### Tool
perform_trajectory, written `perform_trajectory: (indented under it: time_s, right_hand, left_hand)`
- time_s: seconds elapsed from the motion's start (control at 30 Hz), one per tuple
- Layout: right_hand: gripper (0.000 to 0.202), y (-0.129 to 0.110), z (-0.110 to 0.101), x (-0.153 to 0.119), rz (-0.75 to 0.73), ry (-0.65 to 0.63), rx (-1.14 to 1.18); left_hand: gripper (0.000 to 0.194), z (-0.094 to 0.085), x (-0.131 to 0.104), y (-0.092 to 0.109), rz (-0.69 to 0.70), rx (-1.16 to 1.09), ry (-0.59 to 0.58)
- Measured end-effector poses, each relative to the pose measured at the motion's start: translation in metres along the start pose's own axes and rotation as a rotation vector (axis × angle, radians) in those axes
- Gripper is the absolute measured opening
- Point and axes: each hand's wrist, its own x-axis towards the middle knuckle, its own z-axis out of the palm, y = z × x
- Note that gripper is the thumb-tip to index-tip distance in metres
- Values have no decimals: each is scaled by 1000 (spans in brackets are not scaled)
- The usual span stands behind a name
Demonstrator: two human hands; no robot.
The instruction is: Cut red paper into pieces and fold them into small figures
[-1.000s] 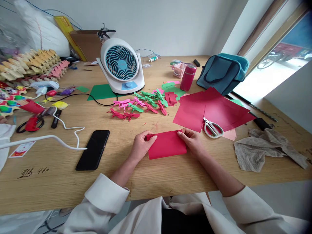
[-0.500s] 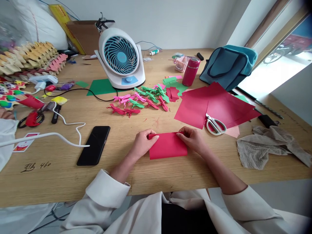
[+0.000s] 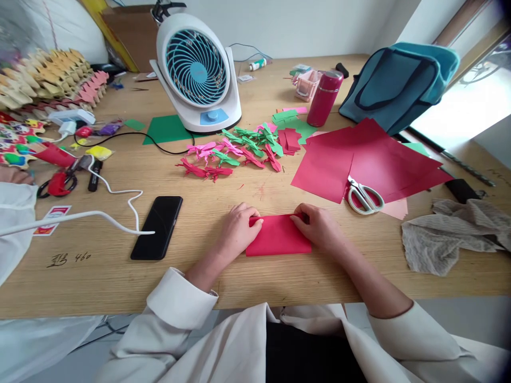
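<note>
A folded sheet of red paper (image 3: 278,236) lies in front of me on the wooden table. My left hand (image 3: 240,230) pinches its upper left corner between thumb and fingers. At the upper right corner, my right hand (image 3: 315,226) grips the same sheet with the thumb on top. The fingertips beneath the paper are partly hidden. Beyond my hands lie several small folded paper figures (image 3: 249,149) in pink, green and red. White-handled scissors (image 3: 364,198) rest on large red sheets (image 3: 327,167) to the right.
A black phone (image 3: 157,229) lies to the left, with a white cable (image 3: 91,215) across it. Behind stand a fan (image 3: 195,69), a red thermos (image 3: 324,99) and a blue bag (image 3: 393,88). A grey cloth (image 3: 451,234) lies at the right. Another person's white sleeve (image 3: 16,223) shows at the left edge.
My view has shifted slightly. Both hands keep their hold on the red paper's upper corners; the left hand has turned a little, its back now more towards me.
</note>
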Motion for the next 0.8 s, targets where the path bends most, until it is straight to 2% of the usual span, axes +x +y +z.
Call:
perform_trajectory:
  time_s: [0.23, 0.4, 0.47, 0.57, 0.63, 0.7, 0.8]
  right_hand:
    - [11, -1, 1, 0, -33, -12, -103]
    - [9, -1, 3, -1, -30, -10, -142]
    - [5, -1, 3, -2, -24, 12, -143]
    - [18, 0, 2, -3, -37, 69, -133]
    - [11, 0, 1, -2, -87, 56, -112]
    - [5, 1, 0, -1, -147, 7, -69]
    - [12, 3, 1, 1, -185, -32, -5]
  left_hand:
    - [4, 0, -2, 8, -27, 141, -26]
    - [3, 0, -3, 9, -39, 147, -43]
    - [10, 1, -3, 8, -39, 136, -12]
    - [25, 0, -1, 7, -23, 152, 65]
    - [21, -2, -1, 8, 18, 164, 80]
    - [8, -5, -2, 13, 97, 122, 49]
    - [13, -7, -10, 28, 242, 27, -23]
